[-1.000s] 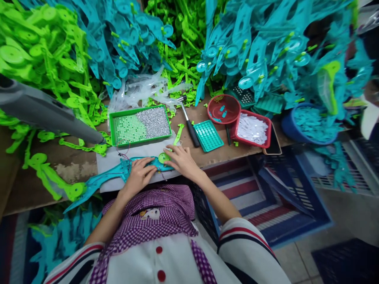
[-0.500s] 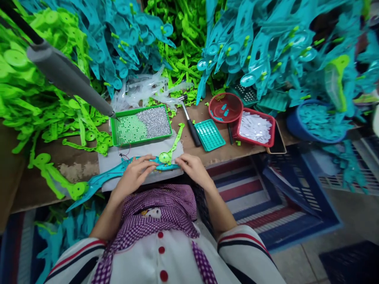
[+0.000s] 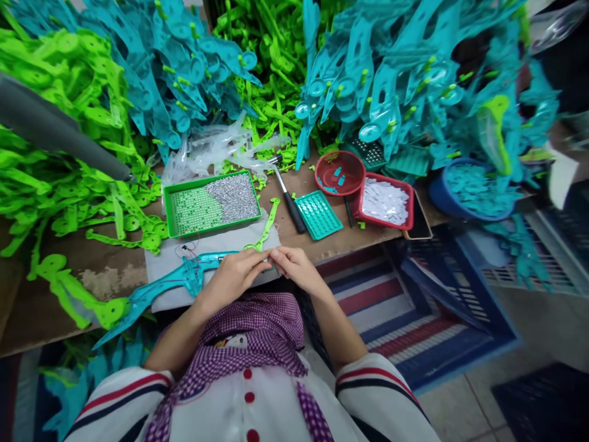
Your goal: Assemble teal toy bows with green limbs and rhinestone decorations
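My left hand point(image 3: 238, 271) lies closed over the right end of a long turquoise plastic part point(image 3: 188, 274), hiding that end. Its fingertips meet those of my right hand point(image 3: 294, 266), which is pinched shut; whatever is between the fingers cannot be made out. Just beyond my fingertips, a lime-green plastic arm point(image 3: 267, 228) points away from me, its near end partly covered by the hands. Thin reddish wires point(image 3: 191, 248) lie at the turquoise part's middle. Under all this is a pale cloth point(image 3: 168, 299) on the bench.
Beyond the cloth stand a green tray point(image 3: 171, 212) of small metal pieces, a hammer point(image 3: 294, 212), a teal ridged tray point(image 3: 318, 215), a red bowl point(image 3: 338, 175) and a red basket point(image 3: 408, 215) of white pieces. A grey tool point(image 3: 69, 132) hangs at left. Turquoise and green parts are heaped behind.
My hands have come together, the left sliding right along the turquoise part. The green arm's round end is now covered. The whole view has shifted slightly.
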The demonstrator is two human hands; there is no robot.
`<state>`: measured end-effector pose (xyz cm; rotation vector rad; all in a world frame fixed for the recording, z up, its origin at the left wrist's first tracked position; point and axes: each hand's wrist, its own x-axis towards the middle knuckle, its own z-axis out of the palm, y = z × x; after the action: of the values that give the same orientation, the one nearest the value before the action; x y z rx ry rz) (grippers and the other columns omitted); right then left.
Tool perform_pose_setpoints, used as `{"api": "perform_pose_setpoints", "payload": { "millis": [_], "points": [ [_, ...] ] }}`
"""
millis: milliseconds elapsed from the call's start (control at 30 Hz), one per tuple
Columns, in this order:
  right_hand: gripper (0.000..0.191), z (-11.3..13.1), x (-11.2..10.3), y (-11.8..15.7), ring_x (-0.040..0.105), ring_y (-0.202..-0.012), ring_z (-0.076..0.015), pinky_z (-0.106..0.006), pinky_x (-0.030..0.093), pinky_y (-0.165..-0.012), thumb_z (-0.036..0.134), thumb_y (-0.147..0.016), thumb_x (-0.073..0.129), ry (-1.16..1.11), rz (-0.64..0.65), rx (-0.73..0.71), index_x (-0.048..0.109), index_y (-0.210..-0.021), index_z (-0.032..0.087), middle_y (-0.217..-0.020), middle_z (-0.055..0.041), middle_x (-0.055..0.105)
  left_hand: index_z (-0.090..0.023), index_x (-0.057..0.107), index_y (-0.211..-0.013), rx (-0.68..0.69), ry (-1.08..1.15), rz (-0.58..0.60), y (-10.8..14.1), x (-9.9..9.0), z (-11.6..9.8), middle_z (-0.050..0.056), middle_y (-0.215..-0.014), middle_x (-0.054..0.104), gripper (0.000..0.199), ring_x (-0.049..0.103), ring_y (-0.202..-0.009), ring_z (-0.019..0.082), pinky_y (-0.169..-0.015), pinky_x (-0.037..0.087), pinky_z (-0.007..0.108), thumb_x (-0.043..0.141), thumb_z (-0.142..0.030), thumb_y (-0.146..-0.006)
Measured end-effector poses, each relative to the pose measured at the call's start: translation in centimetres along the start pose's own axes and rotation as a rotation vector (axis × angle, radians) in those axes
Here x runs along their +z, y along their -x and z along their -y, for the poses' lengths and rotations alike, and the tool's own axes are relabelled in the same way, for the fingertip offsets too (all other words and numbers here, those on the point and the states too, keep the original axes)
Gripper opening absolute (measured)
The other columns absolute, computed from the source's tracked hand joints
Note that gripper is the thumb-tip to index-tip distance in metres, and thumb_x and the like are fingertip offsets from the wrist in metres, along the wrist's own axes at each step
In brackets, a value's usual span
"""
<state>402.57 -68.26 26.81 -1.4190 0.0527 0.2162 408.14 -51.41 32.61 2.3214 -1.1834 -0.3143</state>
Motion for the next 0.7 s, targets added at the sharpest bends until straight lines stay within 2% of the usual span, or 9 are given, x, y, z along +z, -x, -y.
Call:
{"api": "perform_pose_setpoints", "payload": {
  "millis": [100,233,333,433,567,700],
  "points": [
    [0.05,-0.8,-0.2,0.3,0.042,-0.046,-0.0069,-0.022,0.034,-0.045,0.067,-0.074,0.067,-0.091,-0.038,0.08,0.061,-0.075,0.017,-0.055,0.0058,0.05,-0.019,0.072,-0.104,0.027,-0.047,-0.098,0.9,0.6,1.1,0.004,-0.082,0.071,0.025,0.067,-0.071,0.014,-0.065,0.053,0.025,0.05,-0.029,-0.099],
    [0.046,-1.9,0.1,0.4,0.056,-0.059,-0.0092,-0.024,0.047,-0.057,0.058,-0.065,0.079,-0.258,-0.151,0.079,0.063,-0.083,0.018,-0.073,0.0012,0.063,-0.018,0.074,-0.096,0.065,-0.119,-0.147,1.3,0.3,1.6,0.004,-0.077,0.071,0.025,0.066,-0.069,0.014,-0.067,0.052,0.025,0.051,-0.029,-0.098],
    [0.046,-2.6,0.2,0.3,0.061,-0.068,-0.0113,-0.026,0.052,-0.067,0.054,-0.065,0.08,-0.255,-0.186,0.071,0.066,-0.093,0.019,-0.081,-0.001,0.067,-0.018,0.074,-0.094,0.071,-0.137,-0.177,1.0,0.4,1.8,0.004,-0.076,0.071,0.027,0.065,-0.07,0.014,-0.068,0.052,0.026,0.05,-0.028,-0.099],
    [0.043,-3.2,0.3,0.3,0.062,-0.071,-0.0128,-0.028,0.053,-0.072,0.055,-0.069,0.077,-0.219,-0.17,0.076,0.069,-0.092,0.019,-0.082,-0.0022,0.069,-0.019,0.074,-0.095,0.058,-0.151,-0.17,0.9,0.7,2.0,0.004,-0.076,0.071,0.027,0.065,-0.07,0.015,-0.07,0.052,0.027,0.05,-0.029,-0.099],
    [0.045,-4.0,0.9,0.3,0.062,-0.069,-0.0128,-0.029,0.053,-0.071,0.059,-0.069,0.075,-0.223,-0.103,0.077,0.07,-0.085,0.018,-0.079,-0.0022,0.07,-0.019,0.074,-0.094,0.068,-0.207,-0.2,1.1,1.0,2.0,0.004,-0.077,0.072,0.026,0.065,-0.071,0.015,-0.071,0.051,0.027,0.05,-0.027,-0.099],
    [0.049,-4.1,1.1,0.2,0.061,-0.064,-0.0114,-0.028,0.053,-0.07,0.063,-0.068,0.074,-0.251,-0.111,0.071,0.071,-0.086,0.018,-0.079,-0.002,0.071,-0.019,0.075,-0.093,0.051,-0.233,-0.211,1.3,1.0,1.9,0.005,-0.075,0.071,0.027,0.064,-0.069,0.015,-0.069,0.05,0.029,0.05,-0.029,-0.098]
  ]
}}
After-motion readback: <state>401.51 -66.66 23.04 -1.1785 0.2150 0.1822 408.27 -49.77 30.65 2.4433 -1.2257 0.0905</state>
